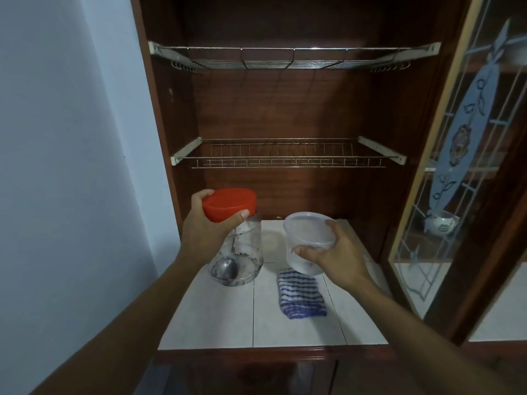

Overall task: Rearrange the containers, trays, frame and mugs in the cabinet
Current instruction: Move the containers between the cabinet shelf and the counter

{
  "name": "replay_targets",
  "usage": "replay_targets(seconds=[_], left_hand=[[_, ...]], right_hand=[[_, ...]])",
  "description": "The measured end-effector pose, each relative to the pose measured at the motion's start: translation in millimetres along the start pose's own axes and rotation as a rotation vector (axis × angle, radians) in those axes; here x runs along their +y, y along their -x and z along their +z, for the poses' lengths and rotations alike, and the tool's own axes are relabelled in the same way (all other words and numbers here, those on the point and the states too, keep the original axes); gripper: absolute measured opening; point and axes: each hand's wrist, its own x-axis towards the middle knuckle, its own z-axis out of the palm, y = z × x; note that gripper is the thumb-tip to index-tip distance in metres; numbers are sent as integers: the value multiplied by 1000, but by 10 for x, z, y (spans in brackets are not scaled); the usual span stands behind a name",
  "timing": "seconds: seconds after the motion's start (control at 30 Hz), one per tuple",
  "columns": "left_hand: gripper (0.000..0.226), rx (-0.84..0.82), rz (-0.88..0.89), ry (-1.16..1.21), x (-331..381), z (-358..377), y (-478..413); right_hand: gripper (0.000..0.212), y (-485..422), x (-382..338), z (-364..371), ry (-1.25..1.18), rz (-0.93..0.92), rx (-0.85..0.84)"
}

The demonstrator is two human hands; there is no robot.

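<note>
My left hand [206, 226] grips the red lid of a clear glass jar [245, 252], which hangs tilted just above the white tiled counter [222, 317]; a metal spoon [228, 267] lies inside it. My right hand [336, 256] holds a clear plastic tub [306, 240] with a clear lid by its rim, lifted above the counter to the right of the jar. Both containers are in front of the open wooden cabinet [285, 109].
A folded blue-and-white cloth [301, 293] lies on the counter below the tub. Two wire racks, the upper [293, 59] and the lower [288, 156], span the cabinet with nothing on them. An open glass door [462, 155] stands at the right, a mug [442, 222] behind it.
</note>
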Motion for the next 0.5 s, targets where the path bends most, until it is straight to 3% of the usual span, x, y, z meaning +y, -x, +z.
replay_targets(seconds=[0.5], left_hand=[[93, -4, -66, 14, -466, 214, -536]], right_hand=[[90, -621, 239, 579, -22, -14, -41]])
